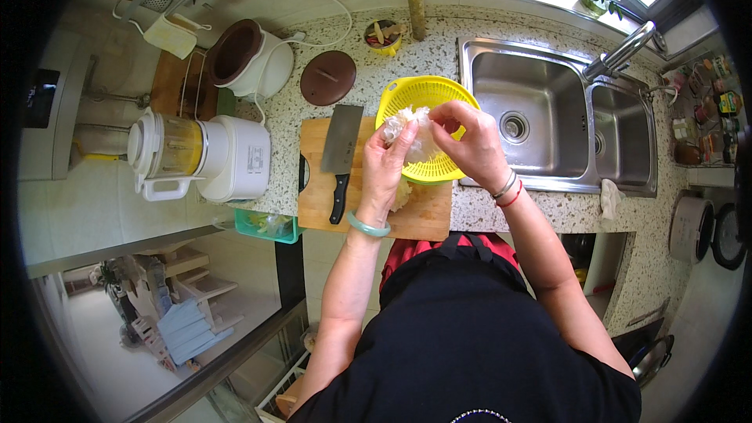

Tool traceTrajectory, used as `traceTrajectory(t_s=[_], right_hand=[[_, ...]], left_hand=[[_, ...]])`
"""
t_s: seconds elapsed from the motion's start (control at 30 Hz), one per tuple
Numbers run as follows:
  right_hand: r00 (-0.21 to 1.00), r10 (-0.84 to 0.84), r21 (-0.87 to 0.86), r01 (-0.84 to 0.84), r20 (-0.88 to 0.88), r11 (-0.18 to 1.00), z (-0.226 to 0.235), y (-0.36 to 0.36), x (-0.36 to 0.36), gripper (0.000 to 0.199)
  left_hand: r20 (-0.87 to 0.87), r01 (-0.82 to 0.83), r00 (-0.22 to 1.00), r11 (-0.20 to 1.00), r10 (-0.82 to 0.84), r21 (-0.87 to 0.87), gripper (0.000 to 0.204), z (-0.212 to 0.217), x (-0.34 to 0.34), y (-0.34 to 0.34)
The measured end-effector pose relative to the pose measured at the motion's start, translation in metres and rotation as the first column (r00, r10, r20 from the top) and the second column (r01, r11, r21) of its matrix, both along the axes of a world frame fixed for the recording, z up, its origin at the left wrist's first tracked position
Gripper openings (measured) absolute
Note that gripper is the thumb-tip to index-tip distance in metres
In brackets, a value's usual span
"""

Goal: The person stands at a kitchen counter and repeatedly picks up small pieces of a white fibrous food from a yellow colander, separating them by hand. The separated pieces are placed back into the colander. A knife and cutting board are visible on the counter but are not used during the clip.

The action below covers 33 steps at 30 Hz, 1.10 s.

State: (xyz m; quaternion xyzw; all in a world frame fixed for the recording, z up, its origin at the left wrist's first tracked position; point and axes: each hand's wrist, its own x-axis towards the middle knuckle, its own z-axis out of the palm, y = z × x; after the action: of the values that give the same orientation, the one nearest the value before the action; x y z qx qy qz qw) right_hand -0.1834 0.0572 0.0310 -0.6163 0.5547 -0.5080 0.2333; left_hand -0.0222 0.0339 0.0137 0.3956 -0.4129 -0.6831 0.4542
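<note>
My left hand [384, 168] is closed around a frilly clump of white fungus [403, 124], its thumb pressed against the ruffles. Fingers pinched, my right hand [476, 141] meets the clump's right side; its fingertips are partly hidden. Both hands are above the near part of a yellow colander [399, 88], where more pale pieces show beneath them. Under the colander's near edge lies a wooden cutting board [423, 215], and a pale piece of fungus [402, 194] rests on it beside my left wrist. A cleaver [341, 141] with a black handle lies on the board, left of my left hand.
Right of the colander is a double steel sink [540, 70] with a faucet [623, 51]. A brown lid [328, 78], a white pot with brown lining [270, 63] and a blender [235, 157] stand to the left. Behind the colander sits a small yellow cup [384, 37].
</note>
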Motion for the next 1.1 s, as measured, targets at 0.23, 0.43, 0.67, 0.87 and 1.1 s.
traceTrajectory(t_s=[0.23,0.43,0.67,0.87,1.1], right_hand=[[0.996,-0.042,-0.086,0.035,-0.082,0.996,-0.003,-0.003,0.003,0.015],[0.997,-0.039,-0.035,0.037,-0.068,0.999,-0.006,-0.004,0.003,0.013],[0.992,-0.114,0.011,0.113,0.051,0.994,-0.010,-0.004,0.002,0.011],[0.979,-0.076,0.126,0.053,0.187,0.991,-0.014,-0.005,-0.007,0.014],[0.941,0.076,0.213,-0.153,0.330,0.965,-0.002,-0.006,-0.008,0.016]], left_hand=[[0.135,-0.036,0.990,0.994,0.051,-0.107,0.022,0.004,-0.007,-0.002],[0.159,-0.050,0.985,0.996,0.062,-0.077,0.022,0.005,-0.010,-0.002],[0.018,-0.016,1.000,0.999,0.015,0.050,0.026,0.000,-0.006,-0.002],[-0.082,0.073,0.995,0.992,-0.065,0.100,0.023,-0.003,0.002,-0.004],[-0.067,0.099,0.993,0.992,-0.094,0.074,0.025,-0.003,-0.001,-0.005]])
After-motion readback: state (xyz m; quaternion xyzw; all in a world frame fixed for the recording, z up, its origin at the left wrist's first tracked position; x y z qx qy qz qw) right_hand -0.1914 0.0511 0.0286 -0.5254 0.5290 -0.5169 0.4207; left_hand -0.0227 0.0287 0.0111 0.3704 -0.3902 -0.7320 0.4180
